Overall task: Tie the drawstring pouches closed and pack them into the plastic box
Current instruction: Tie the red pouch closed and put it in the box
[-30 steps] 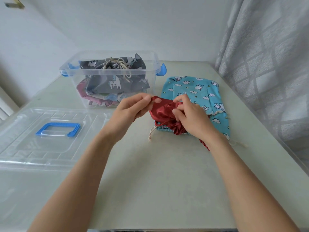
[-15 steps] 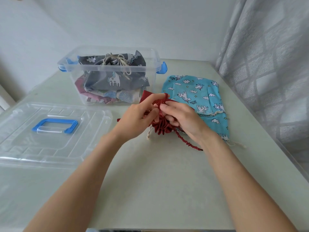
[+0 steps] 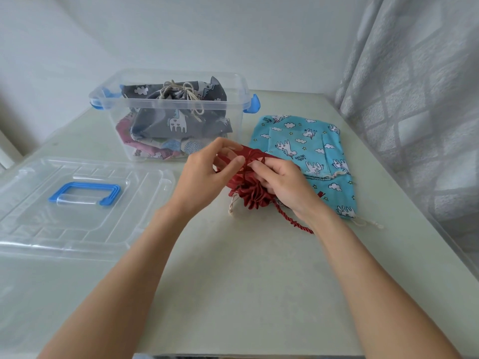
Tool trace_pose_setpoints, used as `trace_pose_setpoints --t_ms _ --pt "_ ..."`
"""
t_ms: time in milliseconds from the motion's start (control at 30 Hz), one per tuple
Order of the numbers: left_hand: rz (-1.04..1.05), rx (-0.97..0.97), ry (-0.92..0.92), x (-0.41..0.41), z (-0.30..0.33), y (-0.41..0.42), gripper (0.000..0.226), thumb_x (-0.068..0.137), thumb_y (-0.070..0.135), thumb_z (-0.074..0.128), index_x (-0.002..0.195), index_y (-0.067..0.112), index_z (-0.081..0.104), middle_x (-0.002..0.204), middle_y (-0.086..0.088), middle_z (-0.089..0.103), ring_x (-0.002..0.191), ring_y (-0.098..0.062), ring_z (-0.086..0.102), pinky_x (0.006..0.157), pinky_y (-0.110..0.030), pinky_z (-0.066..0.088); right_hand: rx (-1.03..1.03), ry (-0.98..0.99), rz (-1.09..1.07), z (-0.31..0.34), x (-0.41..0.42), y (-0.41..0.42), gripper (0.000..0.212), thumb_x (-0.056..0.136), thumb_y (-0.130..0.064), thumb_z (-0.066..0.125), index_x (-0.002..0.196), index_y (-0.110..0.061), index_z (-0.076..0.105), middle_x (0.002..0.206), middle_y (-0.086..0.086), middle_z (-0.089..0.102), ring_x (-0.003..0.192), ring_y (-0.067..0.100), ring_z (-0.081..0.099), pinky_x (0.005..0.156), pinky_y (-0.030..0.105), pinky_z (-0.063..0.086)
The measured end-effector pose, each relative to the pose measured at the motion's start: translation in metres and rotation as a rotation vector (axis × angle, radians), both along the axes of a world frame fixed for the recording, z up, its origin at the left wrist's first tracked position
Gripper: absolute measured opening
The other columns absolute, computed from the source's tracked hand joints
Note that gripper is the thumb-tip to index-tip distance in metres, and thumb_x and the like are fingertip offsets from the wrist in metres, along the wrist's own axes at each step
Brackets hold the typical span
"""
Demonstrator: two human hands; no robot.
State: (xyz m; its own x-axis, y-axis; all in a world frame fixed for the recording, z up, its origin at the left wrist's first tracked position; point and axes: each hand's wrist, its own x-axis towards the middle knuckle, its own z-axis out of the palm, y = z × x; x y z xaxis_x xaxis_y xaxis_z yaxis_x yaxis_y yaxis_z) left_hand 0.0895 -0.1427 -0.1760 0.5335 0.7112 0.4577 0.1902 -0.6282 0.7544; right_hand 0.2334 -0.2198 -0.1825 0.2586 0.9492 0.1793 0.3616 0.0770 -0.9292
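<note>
One plastic box (image 3: 178, 104), lid off, already holds tied pouches. Just right of it a blue pouch (image 3: 311, 151) lies flat, untied. Before the box, left hand (image 3: 204, 177) and right hand (image 3: 282, 182) each pinch the cord (image 3: 255, 158) over a gathered red pouch (image 3: 252, 194), evidently mid-knot.

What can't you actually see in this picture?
Head view only:
- Red pouch: its knot is hidden by the left hand and right hand.
- Plastic box: lower pouches are covered by the grey pouch.
- Blue pouch: near corner is under the right wrist.
</note>
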Motion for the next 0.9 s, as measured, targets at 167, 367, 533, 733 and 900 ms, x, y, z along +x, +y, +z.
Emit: trace_pose_setpoints --t_ms 167,367,533,733,900 --pt "-0.024 0.057 0.017 -0.003 0.000 0.001 0.014 0.083 0.037 0.066 0.096 0.032 0.062 0.087 0.013 0.063 0.075 -0.007 0.058 0.062 -0.008 0.040 -0.001 -0.033 0.008 -0.001 0.000 0.000 0.033 0.097 -0.026 0.047 0.067 -0.013 0.049 0.054 -0.011 0.035 0.045 0.002 0.031 0.046 0.013 0.027" --pt "0.174 0.320 0.209 -0.006 0.000 0.002 0.046 0.076 0.069 0.049 0.093 0.026 0.052 0.079 0.014 0.056 0.068 -0.001 0.054 0.061 -0.025 0.044 0.019 -0.135 -0.023 0.000 -0.002 0.000 0.027 0.095 -0.029 0.051 0.086 -0.010 0.068 0.052 -0.024 0.053 0.053 -0.004 0.049 0.057 0.014 0.036" --pt "0.075 0.161 0.299 -0.020 0.007 0.014 0.043 0.081 0.062 0.048 0.063 0.024 0.059 0.045 0.013 0.047 0.048 -0.001 0.046 0.053 -0.017 0.032 0.023 -0.112 -0.030 0.002 0.006 -0.001 0.021 0.096 -0.016 0.050 0.110 -0.016 0.066 0.080 -0.025 0.067 0.082 -0.011 0.060 0.076 0.010 0.044" --pt "-0.315 -0.320 -0.145 -0.022 0.029 -0.003 0.027 0.094 0.021 0.039 0.088 0.010 0.063 0.047 0.020 0.041 0.046 0.001 0.031 0.047 -0.010 0.025 0.025 -0.393 -0.128 -0.003 0.017 0.000 0.033 0.101 -0.018 0.038 0.070 -0.021 0.051 0.077 -0.011 0.063 0.072 -0.006 0.058 0.067 0.011 0.043" --pt "-0.458 -0.338 -0.188 -0.022 0.025 -0.002 0.033 0.095 0.014 0.041 0.107 0.026 0.069 0.059 0.014 0.038 0.053 -0.001 0.031 0.052 -0.008 0.030 -0.030 -0.537 -0.104 -0.005 0.015 -0.001 0.036 0.102 -0.023 0.035 0.066 -0.021 0.042 0.065 -0.010 0.052 0.066 -0.004 0.053 0.062 0.030 0.040"
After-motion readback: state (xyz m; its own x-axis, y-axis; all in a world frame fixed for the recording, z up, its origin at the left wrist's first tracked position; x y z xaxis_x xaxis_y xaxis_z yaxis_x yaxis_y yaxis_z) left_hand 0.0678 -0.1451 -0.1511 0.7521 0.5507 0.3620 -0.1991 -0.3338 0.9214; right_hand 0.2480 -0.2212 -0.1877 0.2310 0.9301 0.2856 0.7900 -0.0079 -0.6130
